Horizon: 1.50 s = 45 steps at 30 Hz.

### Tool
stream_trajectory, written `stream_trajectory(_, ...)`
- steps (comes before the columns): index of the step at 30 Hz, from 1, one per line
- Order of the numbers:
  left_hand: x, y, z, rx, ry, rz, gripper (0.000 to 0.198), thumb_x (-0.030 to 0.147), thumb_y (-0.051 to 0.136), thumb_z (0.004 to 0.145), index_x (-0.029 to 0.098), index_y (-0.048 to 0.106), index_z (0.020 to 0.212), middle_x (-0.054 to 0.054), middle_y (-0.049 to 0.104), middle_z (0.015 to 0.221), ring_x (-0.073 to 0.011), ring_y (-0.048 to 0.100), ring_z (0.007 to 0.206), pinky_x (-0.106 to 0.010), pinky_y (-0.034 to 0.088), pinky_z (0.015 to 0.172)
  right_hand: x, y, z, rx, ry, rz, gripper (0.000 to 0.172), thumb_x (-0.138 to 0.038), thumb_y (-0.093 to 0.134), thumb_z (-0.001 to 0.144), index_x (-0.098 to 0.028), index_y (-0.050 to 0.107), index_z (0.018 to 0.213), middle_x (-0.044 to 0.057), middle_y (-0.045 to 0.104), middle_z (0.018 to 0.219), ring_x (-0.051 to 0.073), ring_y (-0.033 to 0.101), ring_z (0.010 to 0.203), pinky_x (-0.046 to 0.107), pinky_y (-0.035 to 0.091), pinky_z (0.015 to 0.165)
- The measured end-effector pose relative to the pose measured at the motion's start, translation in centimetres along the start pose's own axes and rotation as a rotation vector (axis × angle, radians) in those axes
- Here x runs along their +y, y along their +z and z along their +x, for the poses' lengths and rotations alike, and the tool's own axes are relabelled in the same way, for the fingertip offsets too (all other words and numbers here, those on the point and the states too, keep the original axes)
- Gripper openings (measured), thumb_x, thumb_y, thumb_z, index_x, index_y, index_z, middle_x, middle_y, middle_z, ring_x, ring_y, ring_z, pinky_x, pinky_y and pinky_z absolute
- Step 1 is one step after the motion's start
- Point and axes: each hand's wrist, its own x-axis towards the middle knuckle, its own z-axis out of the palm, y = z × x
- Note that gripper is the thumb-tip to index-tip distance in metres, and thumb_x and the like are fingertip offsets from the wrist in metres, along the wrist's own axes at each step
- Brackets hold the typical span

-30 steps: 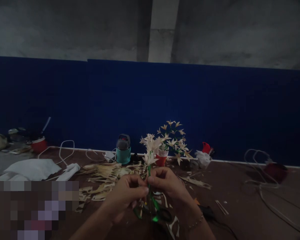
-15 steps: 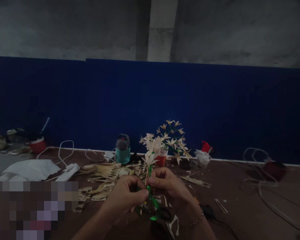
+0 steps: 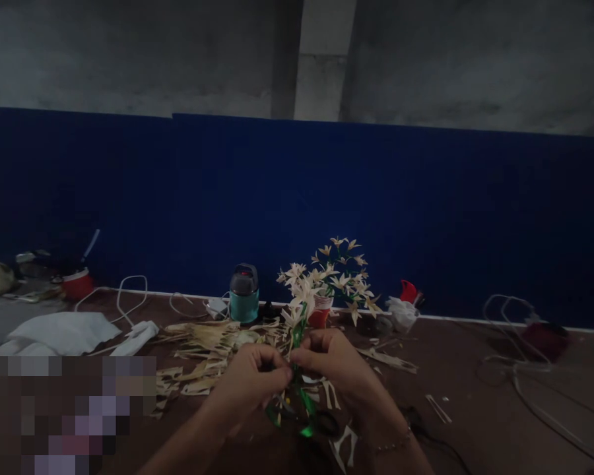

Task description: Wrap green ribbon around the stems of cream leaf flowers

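Upright between my two hands stands a stem of cream artificial flowers point(image 3: 303, 291), its stalk wrapped in shiny green tape point(image 3: 305, 400). My left hand point(image 3: 258, 375) is closed, thumb and fingertips pinched at the stalk's left side. Higher up, my right hand point(image 3: 330, 356) pinches the stalk just below the petals. The green tape hangs down beneath my fingers. Below it lies a pair of dark-handled scissors point(image 3: 325, 423), partly hidden. Behind the held stem, a red cup point(image 3: 321, 311) carries more cream flowers point(image 3: 360, 288) on green stems.
Dried husk pieces point(image 3: 202, 353) lie left of my hands, with cut scraps point(image 3: 345, 446) nearer me. A teal jar with a dark lid point(image 3: 244, 295) stands at the back. White cloth point(image 3: 64, 332) and a red container point(image 3: 78, 285) sit left; cables point(image 3: 517, 361) cross the right side.
The held flowers tilt slightly more to the right. My fingers shift a little on the stalk, both hands still pinching there. Other things stay in place.
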Motion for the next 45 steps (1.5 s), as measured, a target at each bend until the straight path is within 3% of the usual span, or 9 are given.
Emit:
stream_trajectory(5, 0.1, 0.1, 0.0, 0.013, 0.011, -0.123, 0.017, 0.025, 0.062, 0.054, 0.015, 0.050, 0.049, 0.009, 0.039, 0.038, -0.0011, 0.025, 0.030, -0.017, 0.014, 0.032, -0.7, 0.4, -0.3, 0.013, -0.001, 0.104, 0.030, -0.030, 0.074, 0.055, -0.014, 0.050, 0.049, -0.005, 0.046, 0.043, 0.005, 0.035, 0.041, 0.020, 0.025, 0.042)
stream_trajectory(12, 0.8, 0.1, -0.9, -0.158, -0.112, -0.426, 0.020, 0.023, 0.065, 0.050, 0.015, 0.047, 0.049, 0.010, 0.036, 0.033, 0.0010, 0.020, 0.027, -0.015, 0.007, 0.032, 0.2, 0.2, -0.8, -0.246, -0.003, 0.427, 0.021, -0.024, 0.075, 0.056, -0.012, 0.061, 0.068, -0.001, 0.057, 0.058, 0.008, 0.049, 0.051, 0.020, 0.035, 0.051)
stream_trajectory(17, 0.9, 0.4, -1.2, -0.218, -0.142, -0.530, 0.020, 0.025, 0.067, 0.050, 0.015, 0.049, 0.053, 0.010, 0.034, 0.033, 0.0012, 0.017, 0.028, -0.015, 0.006, 0.032, -0.3, 0.5, -1.2, -0.275, -0.103, 0.416, 0.014, -0.021, 0.071, 0.062, -0.012, 0.063, 0.071, 0.000, 0.058, 0.062, 0.011, 0.052, 0.058, 0.021, 0.039, 0.057)
stream_trajectory(24, 0.7, -0.4, -0.4, -0.144, -0.058, -0.168, 0.028, 0.034, 0.070, 0.050, 0.015, 0.050, 0.051, 0.008, 0.042, 0.037, -0.0009, 0.025, 0.028, -0.017, 0.012, 0.032, -0.5, 0.0, -0.9, -0.046, -0.083, 0.178, 0.022, -0.025, 0.078, 0.052, -0.014, 0.059, 0.058, -0.001, 0.058, 0.057, 0.009, 0.049, 0.052, 0.022, 0.036, 0.051)
stream_trajectory(29, 0.4, 0.0, -0.5, 0.073, 0.121, 0.158, 0.014, 0.025, 0.060, 0.061, 0.015, 0.054, 0.053, 0.005, 0.047, 0.045, -0.0063, 0.038, 0.040, -0.018, 0.028, 0.040, -0.3, -0.4, -0.5, 0.038, -0.037, -0.079, 0.021, -0.024, 0.073, 0.057, -0.015, 0.055, 0.053, -0.003, 0.048, 0.048, 0.008, 0.040, 0.047, 0.023, 0.029, 0.046)
stream_trajectory(32, 0.1, 0.5, -0.7, 0.140, 0.223, 0.306, 0.016, 0.023, 0.055, 0.065, 0.014, 0.056, 0.052, 0.003, 0.049, 0.049, -0.0094, 0.043, 0.049, -0.019, 0.032, 0.046, -0.4, -0.3, -0.3, 0.072, -0.039, -0.238, 0.018, -0.022, 0.069, 0.058, -0.014, 0.055, 0.050, -0.002, 0.047, 0.048, 0.009, 0.039, 0.048, 0.024, 0.029, 0.047)
stream_trajectory(39, -0.6, 0.6, -0.7, 0.118, 0.220, 0.340, 0.013, 0.022, 0.056, 0.065, 0.013, 0.058, 0.056, 0.001, 0.054, 0.051, -0.0110, 0.046, 0.050, -0.020, 0.032, 0.046, -0.4, -0.2, -0.5, 0.117, -0.019, -0.353, 0.009, -0.019, 0.065, 0.060, -0.013, 0.060, 0.055, 0.003, 0.056, 0.054, 0.012, 0.046, 0.052, 0.025, 0.034, 0.049)
stream_trajectory(45, 0.0, 0.5, -0.7, 0.094, 0.150, 0.261, 0.011, 0.022, 0.053, 0.062, 0.014, 0.055, 0.055, 0.004, 0.048, 0.046, -0.0082, 0.041, 0.043, -0.019, 0.029, 0.043, -0.9, -0.1, -0.7, 0.085, -0.050, -0.257, 0.020, -0.022, 0.070, 0.059, -0.014, 0.054, 0.049, -0.003, 0.049, 0.047, 0.008, 0.041, 0.048, 0.021, 0.029, 0.045)
